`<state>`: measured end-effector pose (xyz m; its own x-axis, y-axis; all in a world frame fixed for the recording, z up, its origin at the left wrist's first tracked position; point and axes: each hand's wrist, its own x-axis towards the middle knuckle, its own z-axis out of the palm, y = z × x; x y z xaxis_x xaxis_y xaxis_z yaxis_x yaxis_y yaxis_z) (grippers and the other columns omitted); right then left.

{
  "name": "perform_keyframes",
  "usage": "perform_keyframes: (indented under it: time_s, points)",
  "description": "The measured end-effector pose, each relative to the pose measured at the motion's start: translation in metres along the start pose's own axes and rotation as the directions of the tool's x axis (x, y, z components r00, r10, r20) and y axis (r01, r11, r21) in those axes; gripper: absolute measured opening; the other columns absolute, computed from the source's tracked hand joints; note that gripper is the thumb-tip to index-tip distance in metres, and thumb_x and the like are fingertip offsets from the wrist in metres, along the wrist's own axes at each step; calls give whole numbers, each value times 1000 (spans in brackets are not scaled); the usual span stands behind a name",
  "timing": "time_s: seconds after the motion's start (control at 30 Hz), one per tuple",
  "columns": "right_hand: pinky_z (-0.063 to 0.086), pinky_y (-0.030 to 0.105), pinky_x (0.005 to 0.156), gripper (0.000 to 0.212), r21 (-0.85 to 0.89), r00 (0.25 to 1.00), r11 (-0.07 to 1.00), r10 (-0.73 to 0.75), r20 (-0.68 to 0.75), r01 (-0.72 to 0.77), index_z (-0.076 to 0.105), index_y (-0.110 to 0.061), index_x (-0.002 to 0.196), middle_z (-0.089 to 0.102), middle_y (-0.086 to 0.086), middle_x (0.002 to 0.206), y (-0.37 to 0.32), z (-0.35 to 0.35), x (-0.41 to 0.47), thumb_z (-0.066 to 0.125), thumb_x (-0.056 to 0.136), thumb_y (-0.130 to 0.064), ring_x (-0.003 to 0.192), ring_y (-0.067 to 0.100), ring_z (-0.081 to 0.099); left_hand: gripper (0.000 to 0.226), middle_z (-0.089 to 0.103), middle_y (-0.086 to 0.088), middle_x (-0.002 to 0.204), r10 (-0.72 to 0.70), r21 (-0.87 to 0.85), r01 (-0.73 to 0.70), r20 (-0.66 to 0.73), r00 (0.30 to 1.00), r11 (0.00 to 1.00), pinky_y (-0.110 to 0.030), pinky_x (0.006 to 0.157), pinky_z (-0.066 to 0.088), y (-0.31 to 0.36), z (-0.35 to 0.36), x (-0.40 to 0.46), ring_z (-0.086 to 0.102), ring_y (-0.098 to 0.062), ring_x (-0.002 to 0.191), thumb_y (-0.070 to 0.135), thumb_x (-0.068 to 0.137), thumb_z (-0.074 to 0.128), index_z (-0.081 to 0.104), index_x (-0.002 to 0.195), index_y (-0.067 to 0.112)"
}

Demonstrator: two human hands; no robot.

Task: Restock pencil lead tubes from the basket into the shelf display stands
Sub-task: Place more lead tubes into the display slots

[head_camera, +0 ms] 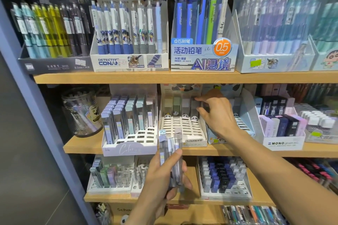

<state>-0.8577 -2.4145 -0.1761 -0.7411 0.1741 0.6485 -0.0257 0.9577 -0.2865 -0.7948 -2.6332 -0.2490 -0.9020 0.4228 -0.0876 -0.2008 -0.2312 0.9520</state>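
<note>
Several lead tubes (171, 159) sit bunched upright in my left hand (164, 175); my right hand (214, 111) pinches a grey tube (194, 108) in the panda stand (182, 129). A slack grip could spill the bunch.

- We get bright, even light across the upper shelf (182, 76); it seems to come from above and in front.
- The recess behind the clear jar (80, 111) sits in deep shadow.
- The pens far right (285, 20) look washed out and soft.
- Shelves bow and lean at the edges: wide-angle distortion.
- The lead tubes (171, 159) look slightly smeared.
- The centre box print (203, 55) reads sharp.
</note>
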Motion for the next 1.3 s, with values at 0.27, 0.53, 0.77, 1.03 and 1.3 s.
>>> perform_keyframes:
  time_s: [0.27, 0.53, 0.77, 1.03, 1.3]
  points:
    - [50, 27, 74, 32, 700, 845, 490, 171, 507, -520, 68, -26, 114, 78, -2, 91, -59, -25, -78, 82, 85, -28, 81, 9, 73, 34, 66, -16, 82, 17, 3, -17, -15, 1000, 1000, -19, 33, 21, 6, 0, -3, 66, -33, 54, 34, 97, 68, 59, 122, 12]
    - [52, 33, 71, 32, 785, 832, 282, 252, 494, -551, 70, -21, 110, 78, 9, 86, -72, -23, -74, 84, 82, -14, 65, 14, 63, 34, 77, -17, 100, 34, 8, -34, -44, 998, 999, -19, 33, 25, 9, -3, -6, 76, -38, 74, 38, 98, 65, 63, 124, 15]
    - [55, 36, 78, 37, 803, 865, 324, 229, 447, -500, 69, -23, 107, 75, 6, 82, -96, -6, -61, 89, 77, -20, 74, 13, 70, 43, 77, -15, 83, 61, -62, -64, -47, 997, 996, -17, 31, 21, 13, -15, -14, 49, -17, 32, 36, 99, 61, 63, 122, 0]
    - [57, 29, 72, 45, 820, 882, 330, 109, 459, -468, 69, -20, 112, 74, 12, 91, -114, -4, -54, 90, 74, -12, 76, 18, 73, 44, 77, -22, 105, -68, -306, 51, -45, 997, 951, -16, 32, 15, 21, -36, -23, 42, -15, 28, 38, 86, 71, 75, 112, 3]
    - [58, 32, 81, 36, 849, 893, 299, 30, 448, -436, 66, -21, 118, 79, 7, 91, -120, 0, -50, 72, 90, 0, 96, 20, 76, 49, 75, -22, 101, -33, -330, -10, -124, 992, 944, -15, 27, 20, 21, -45, -24, 41, -16, 30, 30, 87, 72, 65, 122, -4]
